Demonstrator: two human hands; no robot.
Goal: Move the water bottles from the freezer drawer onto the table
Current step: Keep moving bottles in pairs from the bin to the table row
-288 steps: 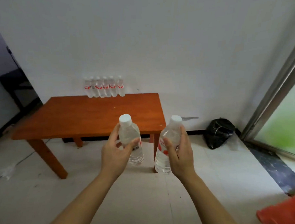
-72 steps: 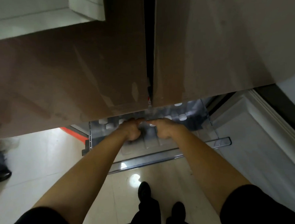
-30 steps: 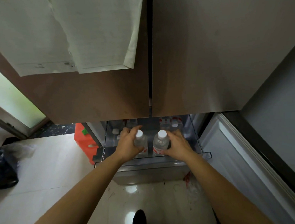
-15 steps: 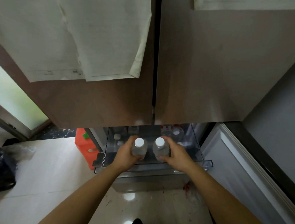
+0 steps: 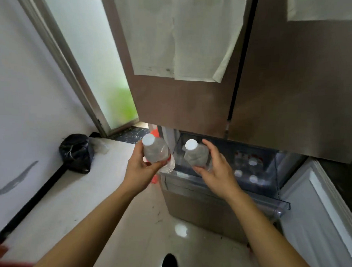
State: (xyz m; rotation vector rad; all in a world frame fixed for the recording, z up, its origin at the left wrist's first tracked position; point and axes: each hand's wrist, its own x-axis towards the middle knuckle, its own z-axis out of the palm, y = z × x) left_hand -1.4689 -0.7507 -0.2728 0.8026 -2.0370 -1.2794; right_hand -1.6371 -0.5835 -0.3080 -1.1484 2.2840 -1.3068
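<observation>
My left hand (image 5: 142, 169) grips a clear water bottle (image 5: 156, 152) with a white cap, held upright over the floor, left of the drawer. My right hand (image 5: 215, 171) grips a second clear water bottle (image 5: 196, 154), above the drawer's left front corner. The freezer drawer (image 5: 277, 200) stands pulled out below the brown fridge doors. Several more white-capped bottles (image 5: 250, 171) with red labels stand inside it at the back right. The table is out of view.
The brown fridge doors (image 5: 294, 88) with white paper sheets hang over the drawer. A black bag (image 5: 76, 153) lies on the floor by the wall at left. A red object (image 5: 154, 179) sits left of the drawer. A glass door (image 5: 97, 59) is at the back left.
Both hands have lifted the two bottles up out of the drawer and carried them left. My view has swung left, bringing the wall and black bag into sight.
</observation>
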